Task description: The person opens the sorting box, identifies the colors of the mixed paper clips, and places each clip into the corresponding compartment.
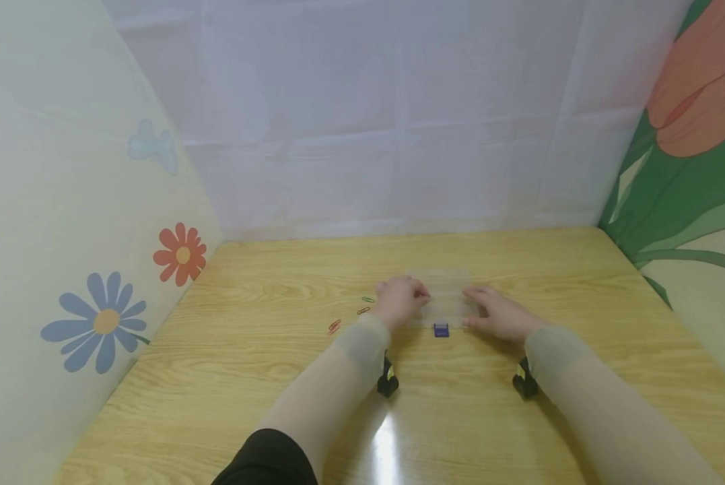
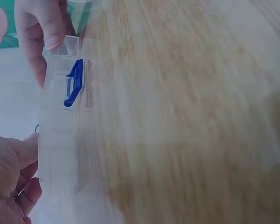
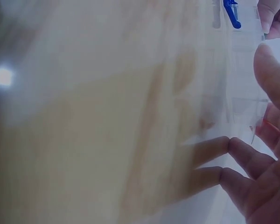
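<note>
a person's two forearms, in pale sleeves with a small black camera strapped under each wrist, reach forward over a wooden table (image 1: 277, 377) toward a clear plastic compartment box (image 1: 443, 296) lying flat near the middle of the tabletop. the left hand (image 1: 400, 301) sits at the box's left end with fingers curled against its edge, seemingly gripping it, a hold that looks meant to keep the light box from sliding; the left wrist view shows the same box (image 2: 58, 140) with a thumb touching its side. the right hand (image 1: 500, 312) rests at the right end, fingers fairly straight and flat against the box and table, apparently steadying it rather than clasping it; the right wrist view, blurred, shows fingertips (image 3: 233, 144) near the clear wall. a blue latch (image 1: 441, 330) hangs at the near edge between the hands, facing the person, so the lid would open away from them. just left of the left hand, three loose paper clips lie apart on the wood: a red paper clip (image 1: 334, 327), an orange paper clip (image 1: 363, 310) and a green paper clip (image 1: 368, 299). beyond stand flower-printed cloth walls (image 1: 95, 269). no brand, label or readable writing shows anywhere.
</note>
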`<state>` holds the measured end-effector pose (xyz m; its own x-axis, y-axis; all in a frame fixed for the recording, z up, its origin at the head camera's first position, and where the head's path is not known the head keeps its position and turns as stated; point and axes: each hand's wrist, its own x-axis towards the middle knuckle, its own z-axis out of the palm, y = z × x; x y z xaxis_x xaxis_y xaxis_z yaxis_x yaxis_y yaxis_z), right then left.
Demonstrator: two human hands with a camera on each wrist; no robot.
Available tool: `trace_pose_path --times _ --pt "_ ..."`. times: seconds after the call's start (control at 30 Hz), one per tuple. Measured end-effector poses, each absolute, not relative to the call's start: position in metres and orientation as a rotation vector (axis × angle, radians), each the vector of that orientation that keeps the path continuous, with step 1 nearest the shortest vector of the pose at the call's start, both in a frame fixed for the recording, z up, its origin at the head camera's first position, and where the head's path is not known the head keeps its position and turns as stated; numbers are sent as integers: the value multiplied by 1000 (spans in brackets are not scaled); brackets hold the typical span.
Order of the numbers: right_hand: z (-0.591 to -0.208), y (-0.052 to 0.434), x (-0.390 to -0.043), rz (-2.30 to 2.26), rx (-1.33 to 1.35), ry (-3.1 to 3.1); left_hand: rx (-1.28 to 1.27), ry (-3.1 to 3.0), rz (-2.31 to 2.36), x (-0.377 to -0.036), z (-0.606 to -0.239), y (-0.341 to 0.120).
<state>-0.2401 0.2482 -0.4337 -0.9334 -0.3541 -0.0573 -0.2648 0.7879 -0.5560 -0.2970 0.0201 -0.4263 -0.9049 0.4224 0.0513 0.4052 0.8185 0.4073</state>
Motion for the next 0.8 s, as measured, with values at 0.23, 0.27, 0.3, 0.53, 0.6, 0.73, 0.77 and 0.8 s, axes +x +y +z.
trace_pose_path --times 0.23,0.27,0.3,0.53,0.6,0.73,0.77,0.8 --pt "-435 248 -241 -841 -502 2823 670 2937 642 -296 -426 20" --pt "-435 248 -241 -843 -503 2823 667 2933 642 -296 -426 20" --pt "-436 248 -241 -844 -505 2823 666 2928 643 -296 -426 20" --pt "-436 248 -241 -855 -516 2824 670 2920 656 -293 -424 20" --pt "-436 249 -241 -851 -518 2829 667 2920 662 -293 -424 20" --pt "-436 249 -241 -846 -522 2833 667 2925 668 -293 -426 19" --pt "-436 249 -241 -847 -522 2833 668 2926 671 -294 -426 19" --pt "-437 249 -241 -846 -523 2832 672 2929 671 -294 -426 19"
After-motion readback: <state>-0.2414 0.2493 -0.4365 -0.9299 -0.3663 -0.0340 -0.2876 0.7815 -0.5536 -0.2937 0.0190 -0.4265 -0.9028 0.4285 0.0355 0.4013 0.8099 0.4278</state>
